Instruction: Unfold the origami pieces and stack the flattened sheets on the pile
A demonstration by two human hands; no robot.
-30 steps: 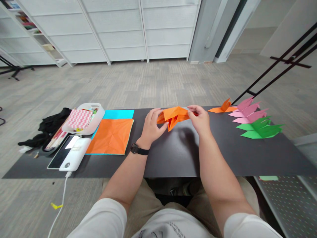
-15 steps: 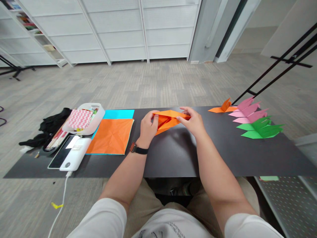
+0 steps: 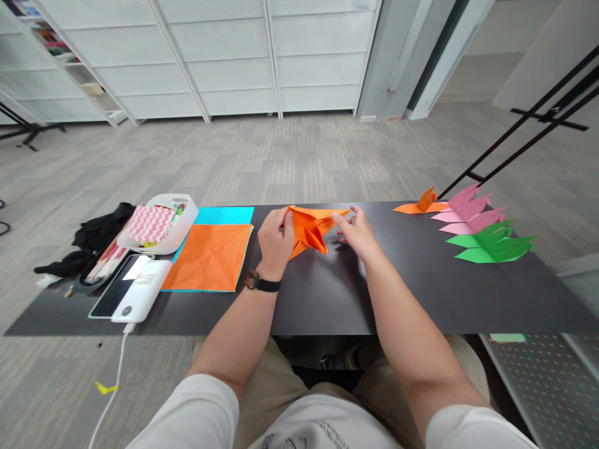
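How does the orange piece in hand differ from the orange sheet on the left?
The folded orange piece is pointed and layered, pinched in the left hand, right hand at its tip; the orange sheet lies flat, unfolded, creased, on a blue sheet. Both are orange paper.

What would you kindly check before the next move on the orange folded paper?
1. Left hand pinches orange folded paper: ok.
2. Right hand grips the paper's tip: cannot tell; its fingers are at the tip.
3. Table bare around the paper: ok.
4. Pink folded pieces apart from both hands: ok.
5. Orange sheet lies flat, left of the left hand: ok.
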